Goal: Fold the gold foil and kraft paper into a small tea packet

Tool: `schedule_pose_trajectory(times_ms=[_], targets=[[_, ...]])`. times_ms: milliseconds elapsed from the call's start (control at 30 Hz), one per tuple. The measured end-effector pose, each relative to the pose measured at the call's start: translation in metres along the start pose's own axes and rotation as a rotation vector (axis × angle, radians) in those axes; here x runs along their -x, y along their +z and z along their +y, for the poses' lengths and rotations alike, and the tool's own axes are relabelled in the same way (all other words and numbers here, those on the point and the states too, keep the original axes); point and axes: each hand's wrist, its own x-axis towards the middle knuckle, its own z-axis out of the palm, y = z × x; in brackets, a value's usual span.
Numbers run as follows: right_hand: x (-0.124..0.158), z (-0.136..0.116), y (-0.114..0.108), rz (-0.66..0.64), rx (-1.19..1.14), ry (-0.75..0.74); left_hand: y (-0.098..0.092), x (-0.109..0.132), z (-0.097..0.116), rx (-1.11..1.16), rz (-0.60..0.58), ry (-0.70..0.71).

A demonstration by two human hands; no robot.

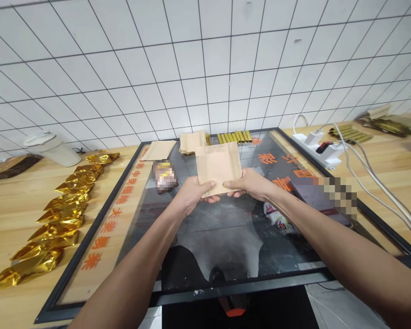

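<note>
Both hands hold one flat brown paper bag (218,165) upright over a dark glass tabletop (226,228). My left hand (192,193) pinches its lower left corner, thumb on the front. My right hand (250,183) grips the lower right edge the same way. More brown paper bags (192,140) lie stacked just behind it, with a single one (159,150) to their left. A row of gold tubes (233,136) lies at the back of the glass.
A line of several gold foil pouches (60,214) runs along the wooden bench on the left. A white lidded jar (51,147) stands at the back left. A white power strip (320,151) with cables sits at the right, more gold packs (351,133) behind it.
</note>
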Motion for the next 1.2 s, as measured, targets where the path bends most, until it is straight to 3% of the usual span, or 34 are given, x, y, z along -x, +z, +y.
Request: schedule_pose_trajectory(times_ms=[267, 500, 700, 1200], targets=[[-0.004, -0.006, -0.007, 0.035, -0.041, -0.030, -0.009, -0.004, 0.004, -0.011, 0.058, 0.014], [-0.001, -0.006, -0.005, 0.065, -0.075, -0.073, -0.004, 0.003, 0.005, -0.011, -0.006, -0.010], [-0.001, -0.002, 0.003, 0.047, -0.074, -0.005, 0.002, 0.000, -0.001, -0.014, 0.002, -0.020], [0.000, -0.011, -0.004, 0.085, -0.043, -0.019, -0.012, -0.001, 0.009, -0.050, -0.015, -0.066]])
